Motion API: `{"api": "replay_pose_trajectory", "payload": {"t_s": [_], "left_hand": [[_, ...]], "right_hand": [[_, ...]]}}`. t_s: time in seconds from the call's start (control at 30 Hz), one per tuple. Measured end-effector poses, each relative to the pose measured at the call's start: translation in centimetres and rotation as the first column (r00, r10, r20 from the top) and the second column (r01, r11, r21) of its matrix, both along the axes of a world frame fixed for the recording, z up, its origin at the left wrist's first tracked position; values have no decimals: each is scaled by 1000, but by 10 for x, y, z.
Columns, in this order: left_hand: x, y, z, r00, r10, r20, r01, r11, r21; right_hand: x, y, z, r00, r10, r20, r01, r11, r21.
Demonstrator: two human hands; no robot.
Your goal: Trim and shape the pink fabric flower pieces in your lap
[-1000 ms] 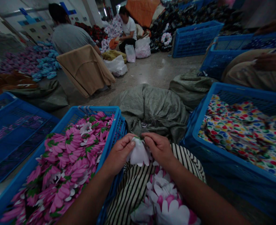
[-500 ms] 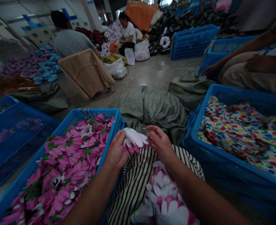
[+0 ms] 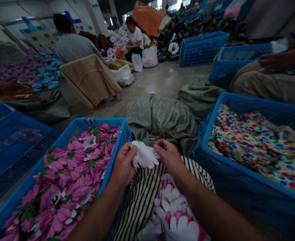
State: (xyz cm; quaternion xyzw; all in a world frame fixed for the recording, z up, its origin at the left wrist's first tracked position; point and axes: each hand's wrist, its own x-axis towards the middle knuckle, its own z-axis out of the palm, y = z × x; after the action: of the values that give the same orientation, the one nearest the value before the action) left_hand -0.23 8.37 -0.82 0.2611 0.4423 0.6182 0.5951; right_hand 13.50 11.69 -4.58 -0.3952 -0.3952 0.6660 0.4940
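Observation:
My left hand point(image 3: 124, 164) pinches a white fabric flower piece point(image 3: 145, 155) with scalloped petal edges between thumb and fingers. A little green shows along its top edge. My right hand point(image 3: 168, 154) is closed at the petals' right edge; a small dark thing shows at its fingertips, too unclear to name. Below my hands, a pile of white and pink petal pieces point(image 3: 174, 211) lies on the striped cloth point(image 3: 134, 204) over my lap. On my left, a blue crate point(image 3: 122, 134) holds many pink flower pieces point(image 3: 74, 160) with green parts.
On the right stands a blue crate point(image 3: 202, 144) of colourful dotted fabric pieces point(image 3: 253, 147). Grey-green sacks point(image 3: 157, 110) lie ahead. Another person's hand point(image 3: 288, 57) is at the upper right. A person point(image 3: 74, 47) sits by a cloth-covered chair point(image 3: 89, 80); a further person point(image 3: 136, 36) sits beyond.
My right hand has come in against the petals, its fingers now closed. The flower piece shows more of its white side, with the pink beneath no longer visible.

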Motion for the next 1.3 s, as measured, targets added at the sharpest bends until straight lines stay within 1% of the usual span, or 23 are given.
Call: {"api": "replay_pose_trajectory", "payload": {"t_s": [0.07, 0.13, 0.23, 0.27, 0.33, 0.4, 0.47, 0.57, 0.6, 0.63, 0.7, 0.8, 0.87, 1.0, 1.13, 1.3], "left_hand": [[-4, -3, 1, 997, -67, 23, 69, 996, -53], [-9, -5, 4, 990, -121, 76, 131, 983, -133], [-15, -6, 6, 963, -225, 146, 258, 930, -263], [-16, -6, 5, 954, -266, 138, 296, 908, -297], [-16, -7, 2, 932, -359, 60, 357, 870, -340], [-13, -7, -4, 910, -409, -65, 365, 866, -342], [-11, -7, -8, 908, -388, -159, 324, 890, -320], [-8, -7, -7, 929, -294, -224, 219, 927, -305], [-8, -7, -4, 931, -279, -234, 200, 929, -311], [-8, -7, -2, 931, -273, -244, 189, 929, -317], [-7, -8, 4, 928, -265, -262, 175, 930, -323], [-6, -10, 9, 931, -242, -275, 154, 939, -307], [-6, -11, 9, 928, -233, -290, 146, 946, -290], [-6, -12, 7, 902, -251, -352, 164, 952, -259], [-7, -12, 8, 868, -253, -426, 165, 958, -232], [-7, -12, 8, 835, -264, -483, 180, 960, -214]], "right_hand": [[1, 0, -1, 998, 9, 67, -13, 998, 59], [2, 0, -1, 993, 23, 119, -36, 993, 109], [2, -3, 1, 981, 64, 182, -95, 982, 166], [2, -4, 2, 975, 79, 208, -120, 974, 193], [2, -6, 2, 960, 108, 257, -174, 952, 252], [2, -5, 2, 949, 125, 289, -210, 936, 283], [2, -3, 2, 949, 86, 304, -170, 950, 262], [5, 0, 4, 945, -67, 320, -6, 975, 222], [6, 1, 5, 947, -85, 310, 18, 977, 213], [7, 0, 6, 955, -74, 286, 15, 979, 202], [8, -1, 7, 977, 12, 211, -49, 984, 170], [9, -5, 4, 981, 140, 136, -157, 979, 127], [8, -6, 1, 973, 200, 115, -214, 969, 124], [7, -6, -3, 943, 320, 89, -329, 937, 116], [7, -7, 0, 930, 362, 66, -366, 929, 57], [6, -8, 1, 925, 377, 40, -378, 925, 38]]}}
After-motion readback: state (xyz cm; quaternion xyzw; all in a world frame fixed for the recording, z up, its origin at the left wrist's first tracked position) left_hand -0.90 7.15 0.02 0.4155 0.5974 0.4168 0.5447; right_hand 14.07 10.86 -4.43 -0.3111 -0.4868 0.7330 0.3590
